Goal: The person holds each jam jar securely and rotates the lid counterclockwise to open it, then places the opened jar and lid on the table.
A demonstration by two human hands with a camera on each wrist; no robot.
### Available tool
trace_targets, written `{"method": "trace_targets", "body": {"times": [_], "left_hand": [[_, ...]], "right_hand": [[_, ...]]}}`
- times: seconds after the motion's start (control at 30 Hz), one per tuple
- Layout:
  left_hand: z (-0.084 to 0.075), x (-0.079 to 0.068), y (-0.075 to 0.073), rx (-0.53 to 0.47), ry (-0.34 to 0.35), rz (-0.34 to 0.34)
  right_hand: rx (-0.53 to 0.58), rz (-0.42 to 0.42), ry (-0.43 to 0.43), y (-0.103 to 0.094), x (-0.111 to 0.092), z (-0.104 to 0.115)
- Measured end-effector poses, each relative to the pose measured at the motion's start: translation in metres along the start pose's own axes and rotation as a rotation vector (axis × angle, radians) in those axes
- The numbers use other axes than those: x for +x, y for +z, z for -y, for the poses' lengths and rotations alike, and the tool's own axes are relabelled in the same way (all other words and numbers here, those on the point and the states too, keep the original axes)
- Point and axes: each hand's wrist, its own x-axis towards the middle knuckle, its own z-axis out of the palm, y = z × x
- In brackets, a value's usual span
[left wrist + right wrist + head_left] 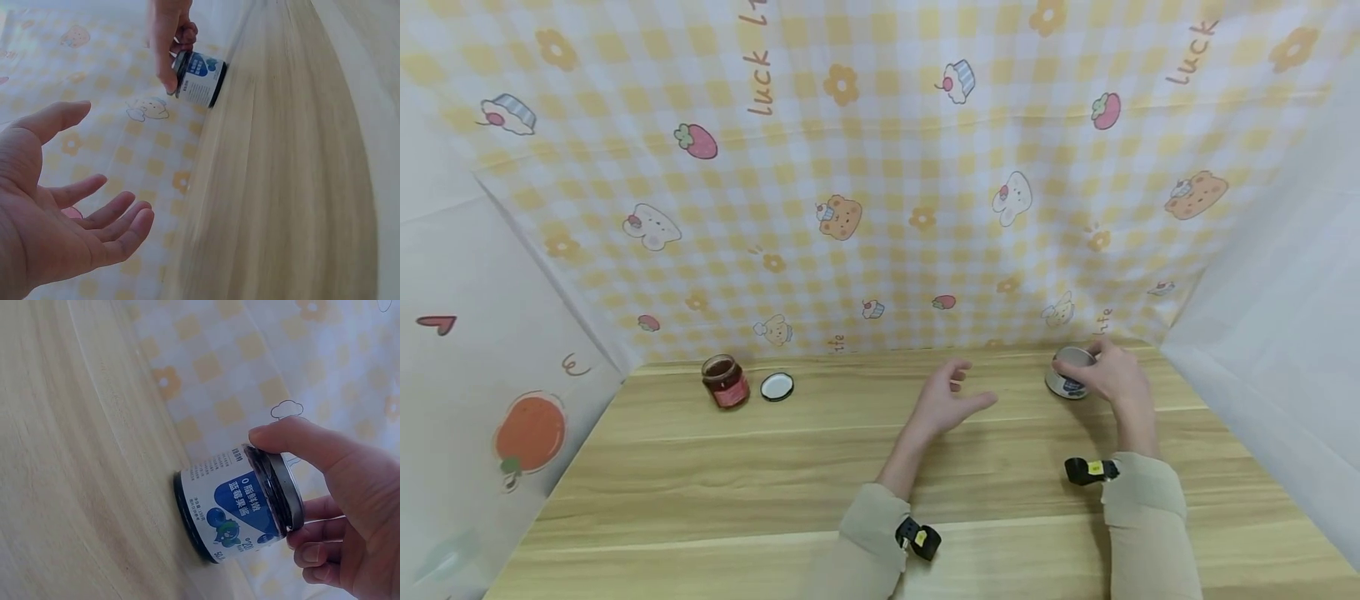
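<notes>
A blueberry jam jar (231, 506) with a white and blue label stands at the back right of the table, its lid on top. My right hand (1116, 375) grips it at the lid, thumb on one side and fingers on the other, as the right wrist view (350, 506) shows. My left hand (946, 402) hovers over the middle of the table, fingers spread and loosely bent, holding nothing. In the left wrist view its palm and fingers (119, 219) are apart from the jar (200, 78).
At the back left stands a lidless jar (726, 382) of dark red contents with a red label. Beside it a round lid (777, 387) lies with its white inside up. A checked cloth (880, 167) hangs behind the wooden table (737, 492).
</notes>
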Motion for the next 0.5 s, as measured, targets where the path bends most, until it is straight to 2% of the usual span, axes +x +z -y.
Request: {"method": "trace_targets", "body": {"times": [0.27, 0.5], "left_hand": [[-0.001, 0.004, 0.015, -0.031, -0.018, 0.009], [0.001, 0.01, 0.028, -0.042, -0.006, 0.011]], "right_hand": [[-0.004, 0.021, -0.005, -0.001, -0.001, 0.003], [-0.01, 0.018, -0.033, -0.004, -0.002, 0.007]]}}
